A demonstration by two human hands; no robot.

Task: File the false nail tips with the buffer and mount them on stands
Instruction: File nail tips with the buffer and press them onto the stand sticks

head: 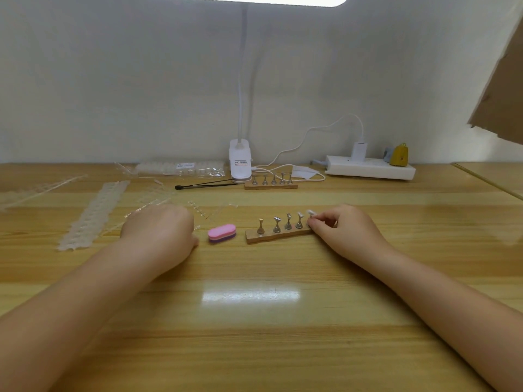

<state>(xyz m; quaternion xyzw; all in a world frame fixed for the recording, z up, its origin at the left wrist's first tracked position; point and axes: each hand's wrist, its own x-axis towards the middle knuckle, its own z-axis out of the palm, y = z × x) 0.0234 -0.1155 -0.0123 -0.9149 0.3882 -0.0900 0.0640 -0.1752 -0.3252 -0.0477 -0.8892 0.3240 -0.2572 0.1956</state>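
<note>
A wooden strip [263,237] with several small metal stands lies in the middle of the table. My right hand [343,230] is at its right end, fingertips pinching a clear nail tip [310,213] on the rightmost stand. Three stands to its left carry clear tips; the leftmost stand [260,225] is bare. The pink and purple buffer [222,233] lies just left of the strip. My left hand [160,232] rests on the table left of the buffer with its fingers curled under; whether it holds anything is hidden.
A second strip of stands [270,183] sits farther back by the white clip lamp [240,161]. Clear nail-tip racks [94,212] and a bag of tips [181,168] lie at the left. A black tool [203,185], a white power strip [369,166] with a cable, and cardboard [501,89] are also there.
</note>
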